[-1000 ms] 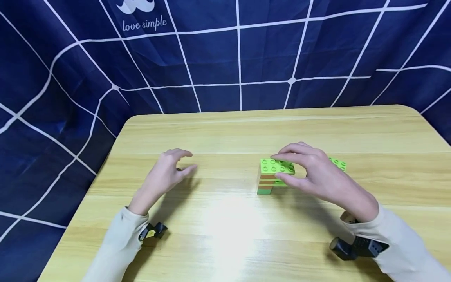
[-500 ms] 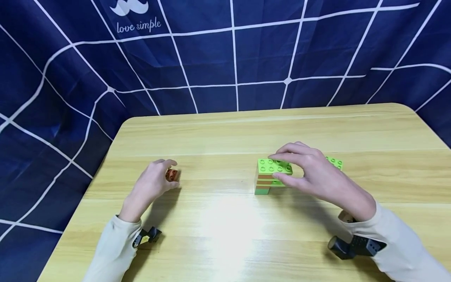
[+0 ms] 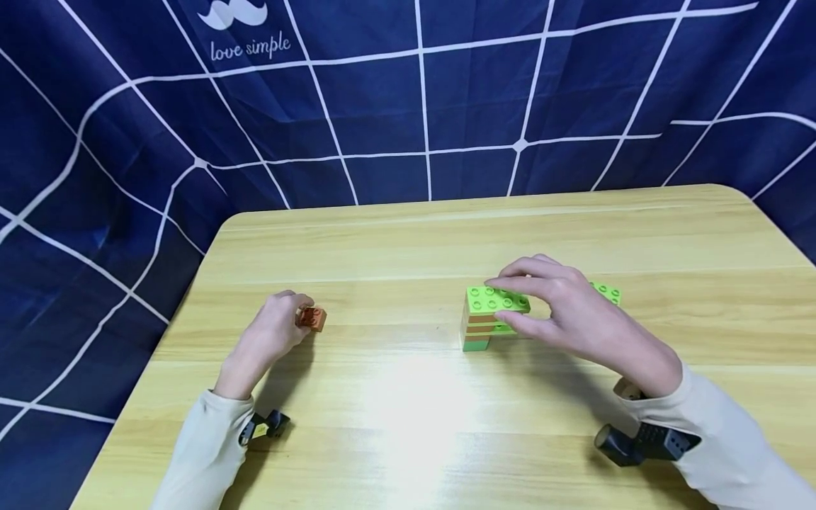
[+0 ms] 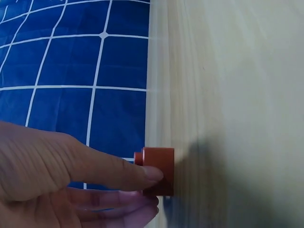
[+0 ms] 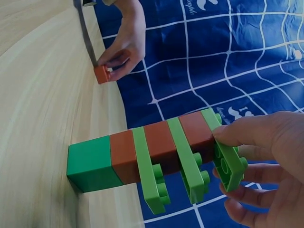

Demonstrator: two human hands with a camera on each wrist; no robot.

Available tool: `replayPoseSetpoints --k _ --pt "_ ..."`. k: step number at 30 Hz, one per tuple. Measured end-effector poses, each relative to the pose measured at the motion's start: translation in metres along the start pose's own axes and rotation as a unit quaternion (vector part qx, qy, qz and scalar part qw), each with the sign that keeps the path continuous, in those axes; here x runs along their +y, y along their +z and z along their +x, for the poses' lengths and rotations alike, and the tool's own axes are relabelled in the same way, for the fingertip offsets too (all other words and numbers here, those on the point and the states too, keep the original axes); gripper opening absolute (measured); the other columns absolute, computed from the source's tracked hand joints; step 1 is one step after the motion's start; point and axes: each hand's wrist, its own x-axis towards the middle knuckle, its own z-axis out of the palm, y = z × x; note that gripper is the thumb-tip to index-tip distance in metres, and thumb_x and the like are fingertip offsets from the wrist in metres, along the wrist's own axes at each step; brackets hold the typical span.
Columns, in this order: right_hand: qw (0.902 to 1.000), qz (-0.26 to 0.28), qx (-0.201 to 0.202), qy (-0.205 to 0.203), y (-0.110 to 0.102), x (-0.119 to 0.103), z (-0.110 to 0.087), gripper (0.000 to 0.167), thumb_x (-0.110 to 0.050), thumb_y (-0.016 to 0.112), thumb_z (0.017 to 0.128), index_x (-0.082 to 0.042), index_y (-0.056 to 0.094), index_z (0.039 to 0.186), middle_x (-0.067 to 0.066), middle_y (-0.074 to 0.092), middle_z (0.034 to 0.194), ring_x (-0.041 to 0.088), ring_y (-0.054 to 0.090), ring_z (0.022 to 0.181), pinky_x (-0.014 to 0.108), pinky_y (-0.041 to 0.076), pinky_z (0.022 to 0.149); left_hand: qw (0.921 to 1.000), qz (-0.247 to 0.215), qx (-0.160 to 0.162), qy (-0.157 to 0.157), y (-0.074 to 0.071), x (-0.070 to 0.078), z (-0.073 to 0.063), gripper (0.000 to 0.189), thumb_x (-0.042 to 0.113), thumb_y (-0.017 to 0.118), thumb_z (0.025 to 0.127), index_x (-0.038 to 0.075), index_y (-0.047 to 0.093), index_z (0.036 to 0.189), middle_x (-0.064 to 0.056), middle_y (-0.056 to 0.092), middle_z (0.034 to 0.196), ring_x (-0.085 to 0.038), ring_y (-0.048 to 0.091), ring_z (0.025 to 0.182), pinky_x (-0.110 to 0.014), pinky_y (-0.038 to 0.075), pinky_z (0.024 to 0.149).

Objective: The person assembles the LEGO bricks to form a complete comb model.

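My left hand (image 3: 268,336) pinches a small orange-brown toy brick (image 3: 314,319) at the left of the table. In the left wrist view its thumb lies on the side of the brick (image 4: 166,159), with fingers behind. Whether the brick touches the table is unclear. My right hand (image 3: 564,304) holds the top of a standing brick tower (image 3: 478,322), thumb on one edge of the lime plate and fingers on the other. The right wrist view shows the tower's dark green base brick (image 5: 90,164), then brown bricks (image 5: 159,142) alternating with lime plates that jut to one side.
Another lime studded piece (image 3: 607,292) shows past my right hand, partly hidden; whether it joins the tower cannot be told. The wooden table (image 3: 382,248) ends at a dark blue curtain (image 3: 382,106) with white grid lines, behind and on the left.
My left hand has moved left to the orange-brown brick, and its fingers have closed on it. The right hand stays on the tower. The head view has shifted slightly.
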Motion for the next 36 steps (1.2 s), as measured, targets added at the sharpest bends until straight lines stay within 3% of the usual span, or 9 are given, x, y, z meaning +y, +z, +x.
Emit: replayPoseSetpoints --k 6,12,17,29,36 --pt "1.0 0.0 0.0 0.0 0.0 0.0 0.0 0.035 -0.012 0.077 0.078 -0.006 0.071 0.112 0.0 0.065 0.103 0.015 0.06 0.094 0.035 0.055 0.074 0.9996 -0.024 -0.014 -0.005 0.001 0.0 0.002 0.024 -0.001 0.079 0.073 -0.008 0.067 0.092 -0.016 0.062 0.082 -0.024 0.058 0.071 -0.034 0.053 0.06" --pt "1.0 -0.005 -0.001 0.003 0.002 -0.001 0.0 0.037 -0.01 0.078 0.077 -0.006 0.071 0.113 0.001 0.065 0.103 0.016 0.06 0.094 0.037 0.055 0.074 0.9976 -0.068 -0.008 0.006 0.0 0.007 0.003 0.024 0.002 0.075 0.078 -0.009 0.063 0.096 -0.018 0.068 0.085 -0.024 0.067 0.071 -0.032 0.057 0.06" --pt "1.0 -0.007 0.0 0.005 0.002 -0.002 0.0 0.039 -0.008 0.079 0.075 -0.005 0.071 0.112 0.002 0.066 0.102 0.017 0.061 0.093 0.037 0.056 0.074 0.9973 -0.072 -0.008 0.014 -0.001 0.015 0.003 0.024 0.004 0.073 0.081 -0.008 0.064 0.099 -0.016 0.069 0.085 -0.022 0.067 0.071 -0.031 0.058 0.061" --pt "0.9999 -0.008 -0.001 0.008 0.003 -0.003 -0.001 0.039 -0.008 0.08 0.075 -0.004 0.07 0.113 0.003 0.065 0.103 0.017 0.061 0.095 0.037 0.056 0.076 0.9912 -0.087 0.061 0.079 0.0 0.028 0.005 0.031 0.011 0.077 0.081 -0.005 0.067 0.105 -0.018 0.069 0.098 -0.029 0.067 0.082 -0.04 0.058 0.074" --pt "0.9999 -0.007 -0.009 0.008 0.004 -0.001 -0.003 0.039 -0.012 0.08 0.077 -0.002 0.069 0.113 0.004 0.065 0.105 0.021 0.06 0.096 0.041 0.055 0.078 0.9884 -0.092 0.072 0.097 -0.002 0.039 0.008 0.032 0.012 0.077 0.082 -0.005 0.067 0.107 -0.017 0.069 0.099 -0.029 0.067 0.084 -0.039 0.058 0.076"
